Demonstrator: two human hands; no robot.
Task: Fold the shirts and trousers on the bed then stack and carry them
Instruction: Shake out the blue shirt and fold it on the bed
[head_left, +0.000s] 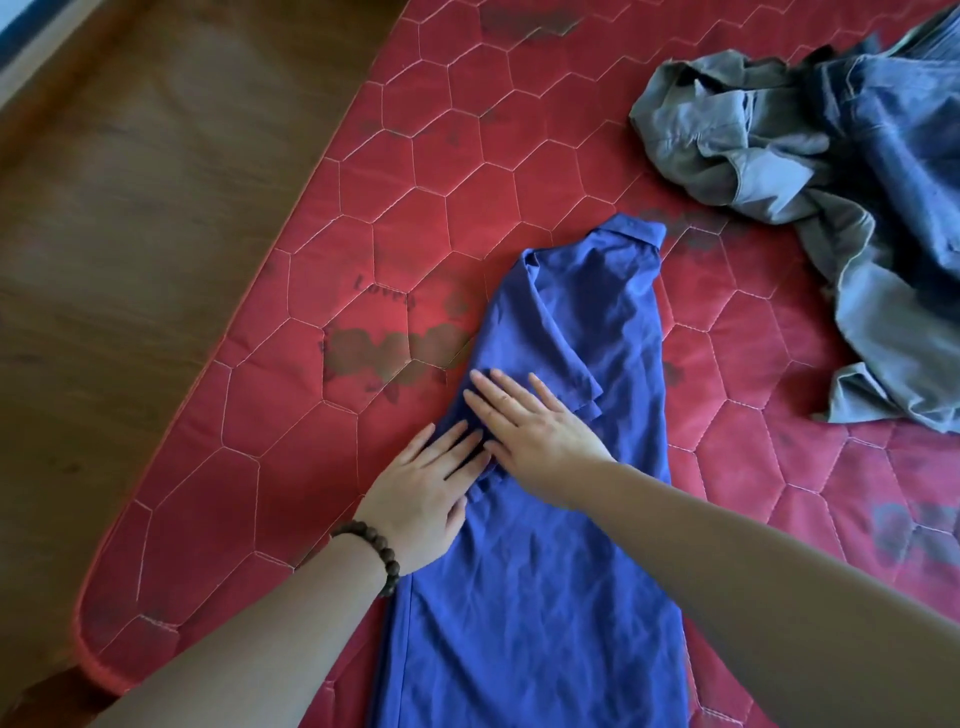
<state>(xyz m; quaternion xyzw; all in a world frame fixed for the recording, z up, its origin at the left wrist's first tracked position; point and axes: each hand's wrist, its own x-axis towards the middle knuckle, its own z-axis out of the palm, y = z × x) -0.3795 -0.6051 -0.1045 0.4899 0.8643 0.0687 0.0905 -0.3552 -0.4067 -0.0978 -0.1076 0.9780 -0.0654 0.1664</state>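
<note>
Blue shirt (566, 395) lies lengthwise on the red quilted bed (332, 218), sides folded in, collar at far end. We've got both hands flat on its left edge: left hand (423, 501) w/ bead bracelet (371, 556), right hand (530, 434) just beside it, fingers straight, gripping nothing. Crumpled grey & denim clothes (810, 171) sit well apart, far right.

Bare red quilted mattress (291, 415) lies open left of the blue shirt (571, 519), out to the mattress edge along the wooden floor (130, 234); a second open strip runs at centre right, between the shirt and the crumpled grey and denim clothes (831, 182); that heap blocks the upper right of the frame; both forearms cross the lower frame, left hand (421, 499) and right hand (530, 426) flat on the shirt.
</note>
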